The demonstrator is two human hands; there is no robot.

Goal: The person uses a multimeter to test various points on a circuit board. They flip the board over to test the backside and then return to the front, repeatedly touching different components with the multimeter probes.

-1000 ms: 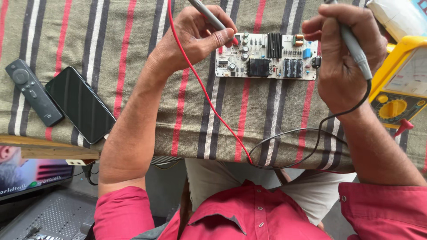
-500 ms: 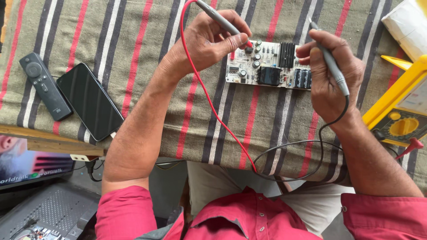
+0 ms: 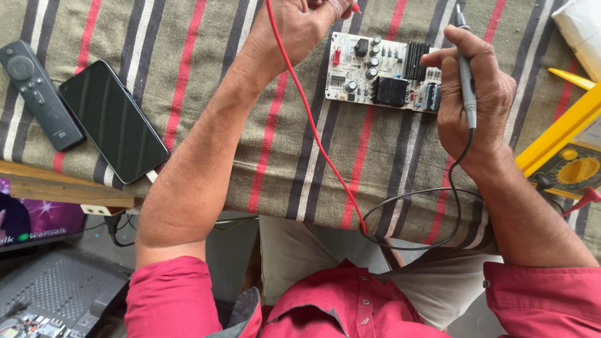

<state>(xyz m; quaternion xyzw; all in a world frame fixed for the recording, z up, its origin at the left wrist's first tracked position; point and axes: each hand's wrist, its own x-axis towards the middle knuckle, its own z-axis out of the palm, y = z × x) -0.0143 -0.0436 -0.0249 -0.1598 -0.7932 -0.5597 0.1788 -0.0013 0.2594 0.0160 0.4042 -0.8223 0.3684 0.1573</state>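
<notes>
The left hand (image 3: pixel 300 25) reaches across the striped cloth-covered bench (image 3: pixel 400 156), forearm stretched forward, its grip pinched on the red-tipped probe (image 3: pixel 354 7) at the far edge of the white circuit board (image 3: pixel 382 72) (its red lead trails back to the lap). The right hand (image 3: pixel 472 103) rests at the board's right end, grip closed around the grey probe (image 3: pixel 465 69), held upright. Counted: two probes, one board, one black phone (image 3: pixel 113 128), one dark remote (image 3: pixel 39 94), one yellow multimeter (image 3: pixel 563 156).

My white circuit board (image 3: pixel 382 72) lies flat near the striped cloth's (image 3: pixel 206 37) far edge, black heatsink upward.
</notes>
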